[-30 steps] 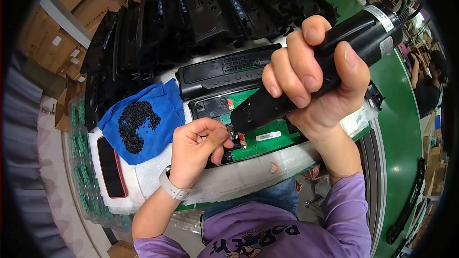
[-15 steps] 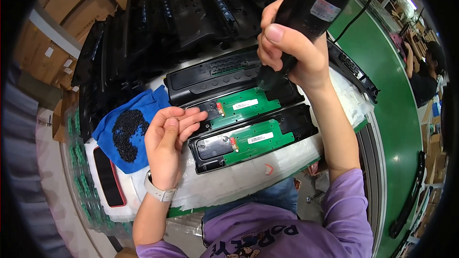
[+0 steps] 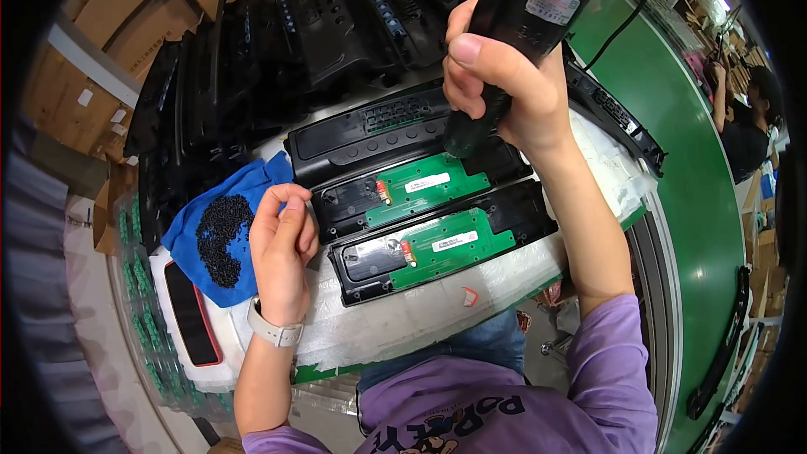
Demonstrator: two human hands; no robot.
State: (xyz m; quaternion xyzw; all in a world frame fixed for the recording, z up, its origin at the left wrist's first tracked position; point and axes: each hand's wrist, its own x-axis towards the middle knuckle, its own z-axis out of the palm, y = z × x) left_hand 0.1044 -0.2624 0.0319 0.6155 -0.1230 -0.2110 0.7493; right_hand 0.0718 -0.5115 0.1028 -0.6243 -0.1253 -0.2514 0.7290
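My right hand [image 3: 513,92] grips a black electric screwdriver [image 3: 530,13], its lower end over the upper right part of a green circuit board [image 3: 420,185]. That board lies in a black plastic panel [image 3: 340,206]. Just in front lies a matching black panel [image 3: 366,262] with its own green circuit board [image 3: 458,245]. My left hand [image 3: 282,235] hovers between the panels and a blue cloth [image 3: 189,231], fingers curled in and thumb against them. Anything in those fingers is too small to make out. A pile of small black screws [image 3: 220,240] lies on the cloth.
Another black panel [image 3: 336,147], button side up, lies behind. Many black housings [image 3: 319,34] stand packed along the back. A red-edged phone [image 3: 192,315] rests at the left. A dark cable [image 3: 626,29] hangs at the right. A person [image 3: 752,126] sits at the far right.
My left hand has drawn back left from the middle panel toward the cloth, its fingers curling in. The screwdriver and my right hand have shifted slightly left.
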